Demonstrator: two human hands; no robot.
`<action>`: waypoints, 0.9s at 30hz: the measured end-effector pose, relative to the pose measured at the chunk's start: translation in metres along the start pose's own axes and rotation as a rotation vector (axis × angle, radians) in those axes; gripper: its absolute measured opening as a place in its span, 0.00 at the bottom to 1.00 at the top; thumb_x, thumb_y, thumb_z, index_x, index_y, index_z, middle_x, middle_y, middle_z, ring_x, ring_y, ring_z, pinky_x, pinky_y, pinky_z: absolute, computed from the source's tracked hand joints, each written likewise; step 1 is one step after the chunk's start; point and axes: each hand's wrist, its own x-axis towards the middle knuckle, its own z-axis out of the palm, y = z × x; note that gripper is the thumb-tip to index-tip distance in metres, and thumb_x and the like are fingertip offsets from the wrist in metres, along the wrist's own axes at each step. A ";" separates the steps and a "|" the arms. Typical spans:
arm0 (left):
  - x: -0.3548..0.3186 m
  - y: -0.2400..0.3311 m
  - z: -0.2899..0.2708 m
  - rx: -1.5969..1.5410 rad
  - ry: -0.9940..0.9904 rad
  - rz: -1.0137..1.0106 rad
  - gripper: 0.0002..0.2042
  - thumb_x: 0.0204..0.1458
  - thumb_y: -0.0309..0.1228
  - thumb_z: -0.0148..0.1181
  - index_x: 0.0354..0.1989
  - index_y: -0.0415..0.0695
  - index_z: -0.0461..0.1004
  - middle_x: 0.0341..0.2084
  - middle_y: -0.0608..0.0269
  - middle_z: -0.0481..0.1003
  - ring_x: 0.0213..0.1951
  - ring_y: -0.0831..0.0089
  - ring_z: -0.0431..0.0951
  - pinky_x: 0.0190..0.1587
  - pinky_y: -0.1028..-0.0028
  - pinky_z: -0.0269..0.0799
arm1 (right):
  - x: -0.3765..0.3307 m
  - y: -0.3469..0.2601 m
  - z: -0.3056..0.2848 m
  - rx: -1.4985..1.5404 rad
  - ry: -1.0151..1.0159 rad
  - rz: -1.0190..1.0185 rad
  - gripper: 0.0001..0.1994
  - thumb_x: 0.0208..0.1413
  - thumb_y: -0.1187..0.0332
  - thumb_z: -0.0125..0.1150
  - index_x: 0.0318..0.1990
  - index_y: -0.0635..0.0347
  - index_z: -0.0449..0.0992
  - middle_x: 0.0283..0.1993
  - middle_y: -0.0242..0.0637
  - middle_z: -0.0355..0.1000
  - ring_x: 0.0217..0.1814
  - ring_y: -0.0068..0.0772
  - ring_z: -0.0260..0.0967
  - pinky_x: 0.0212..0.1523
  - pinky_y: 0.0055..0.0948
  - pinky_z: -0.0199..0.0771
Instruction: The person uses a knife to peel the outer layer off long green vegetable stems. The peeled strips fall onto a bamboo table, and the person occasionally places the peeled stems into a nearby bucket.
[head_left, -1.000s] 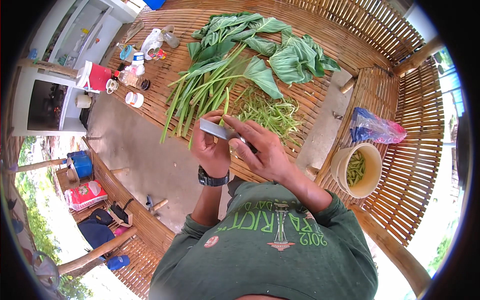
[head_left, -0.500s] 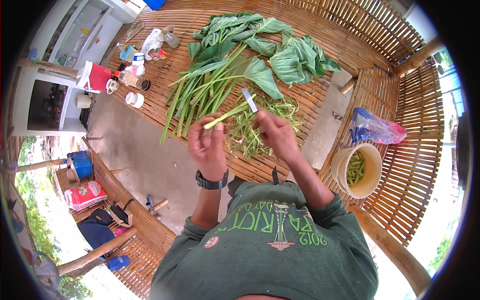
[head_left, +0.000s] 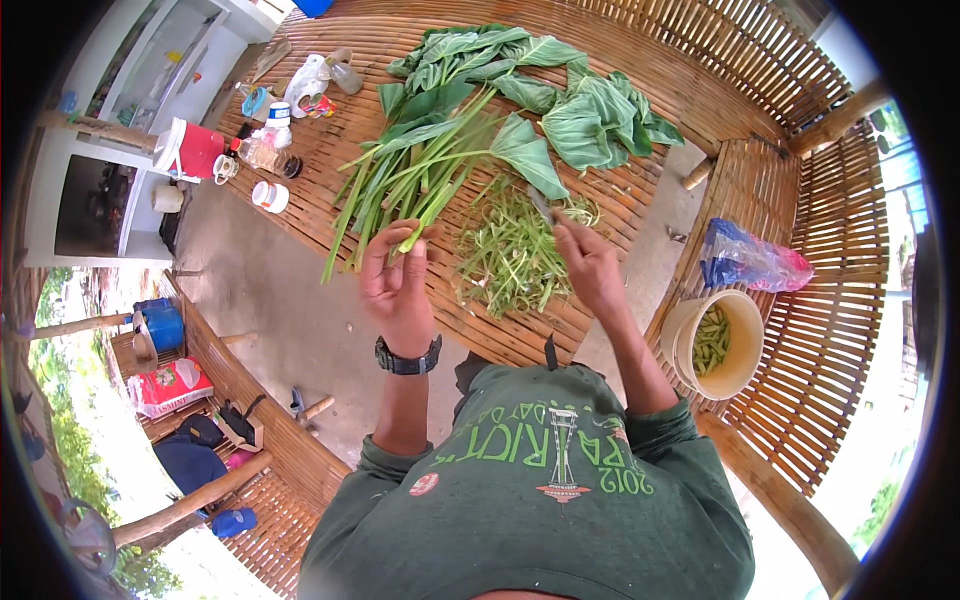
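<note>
My left hand (head_left: 396, 275) pinches the near end of a green leaf stalk (head_left: 425, 222), which points away toward the other stalks. In my right hand (head_left: 590, 265) is a knife (head_left: 541, 204), its blade angled up and left over the peelings. A heap of thin green peelings (head_left: 515, 255) lies on the bamboo table between my hands. Beyond my left hand a bundle of long stalks (head_left: 385, 200) rests on the table, and its big green leaves (head_left: 590, 115) spread toward the far right.
The slatted bamboo table (head_left: 315, 190) carries jars, a bottle (head_left: 268, 158) and a plastic bag at its left. A red and white bucket (head_left: 188, 148) stands beyond them. On the right bench sit a pale bucket (head_left: 742, 345) holding cut green pieces and a blue and pink plastic bag (head_left: 750, 257).
My right hand with the knife has moved right, away from the stalk. My left hand has shifted slightly left, still holding the stalk, and now sits apart from the knife.
</note>
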 end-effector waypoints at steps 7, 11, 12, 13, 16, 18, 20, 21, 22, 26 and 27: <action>-0.008 -0.009 0.018 0.087 -0.076 0.040 0.11 0.63 0.16 0.59 0.52 0.35 0.74 0.55 0.52 0.75 0.52 0.65 0.81 0.50 0.69 0.80 | -0.035 -0.106 0.017 0.137 -0.290 -0.284 0.25 0.70 0.63 0.58 0.70 0.61 0.69 0.48 0.49 0.79 0.40 0.42 0.78 0.42 0.37 0.78; -0.010 -0.003 0.026 0.019 -0.124 0.029 0.14 0.61 0.17 0.60 0.55 0.33 0.72 0.56 0.49 0.75 0.55 0.65 0.79 0.56 0.67 0.78 | -0.032 -0.110 0.024 0.141 -0.271 -0.481 0.25 0.69 0.64 0.58 0.70 0.64 0.69 0.54 0.53 0.77 0.49 0.50 0.77 0.49 0.41 0.77; -0.010 -0.001 0.027 0.039 -0.128 0.037 0.13 0.62 0.16 0.59 0.55 0.33 0.72 0.56 0.49 0.75 0.54 0.64 0.79 0.56 0.67 0.78 | -0.032 -0.109 0.025 0.152 -0.259 -0.492 0.24 0.69 0.65 0.58 0.69 0.63 0.69 0.52 0.51 0.78 0.45 0.44 0.76 0.47 0.37 0.77; -0.009 -0.001 0.028 0.058 -0.133 0.044 0.13 0.62 0.16 0.58 0.55 0.33 0.72 0.56 0.49 0.75 0.54 0.64 0.80 0.56 0.66 0.78 | -0.031 -0.107 0.027 0.162 -0.246 -0.502 0.23 0.69 0.66 0.59 0.69 0.62 0.70 0.51 0.50 0.78 0.41 0.39 0.76 0.45 0.34 0.77; -0.009 0.002 0.031 0.049 -0.116 0.039 0.12 0.61 0.13 0.57 0.52 0.32 0.73 0.54 0.49 0.76 0.52 0.64 0.81 0.54 0.68 0.79 | -0.030 -0.102 0.032 0.180 -0.198 -0.552 0.21 0.70 0.66 0.57 0.67 0.63 0.72 0.49 0.48 0.78 0.42 0.40 0.76 0.46 0.35 0.76; -0.011 0.000 0.032 0.020 -0.081 0.022 0.11 0.60 0.12 0.57 0.51 0.32 0.73 0.54 0.49 0.77 0.51 0.64 0.82 0.53 0.69 0.80 | -0.030 -0.107 0.028 0.212 -0.269 -0.460 0.20 0.71 0.66 0.56 0.66 0.64 0.74 0.47 0.48 0.78 0.42 0.40 0.75 0.47 0.36 0.76; -0.015 -0.005 0.030 -0.008 -0.030 0.001 0.12 0.60 0.11 0.57 0.51 0.32 0.73 0.54 0.47 0.77 0.51 0.64 0.83 0.53 0.69 0.80 | -0.030 -0.108 0.029 0.248 -0.296 -0.417 0.19 0.72 0.66 0.56 0.65 0.64 0.75 0.45 0.46 0.77 0.40 0.37 0.74 0.45 0.34 0.75; -0.016 -0.005 0.030 -0.001 -0.032 0.000 0.12 0.60 0.12 0.58 0.51 0.32 0.73 0.55 0.47 0.77 0.51 0.63 0.83 0.53 0.69 0.80 | -0.030 -0.105 0.031 0.268 -0.284 -0.418 0.19 0.72 0.66 0.56 0.65 0.64 0.75 0.44 0.43 0.77 0.39 0.34 0.73 0.44 0.32 0.74; -0.016 -0.004 0.031 0.007 -0.034 -0.002 0.12 0.60 0.12 0.58 0.51 0.33 0.73 0.55 0.47 0.77 0.52 0.63 0.83 0.53 0.69 0.81 | -0.030 -0.103 0.033 0.289 -0.272 -0.420 0.19 0.73 0.65 0.56 0.65 0.64 0.75 0.42 0.40 0.76 0.38 0.31 0.72 0.42 0.30 0.74; -0.015 -0.012 0.020 0.156 -0.030 -0.006 0.12 0.61 0.14 0.60 0.52 0.34 0.73 0.56 0.48 0.77 0.51 0.61 0.83 0.51 0.69 0.82 | -0.030 -0.094 0.035 0.558 -0.343 -0.098 0.19 0.75 0.60 0.55 0.64 0.62 0.77 0.37 0.28 0.73 0.31 0.17 0.64 0.31 0.19 0.63; -0.014 -0.011 0.020 0.126 -0.035 0.003 0.12 0.61 0.15 0.61 0.52 0.35 0.74 0.55 0.48 0.77 0.51 0.62 0.83 0.51 0.69 0.82 | -0.028 -0.095 0.031 0.591 -0.336 -0.021 0.19 0.75 0.58 0.54 0.61 0.62 0.78 0.35 0.26 0.72 0.29 0.15 0.61 0.29 0.17 0.60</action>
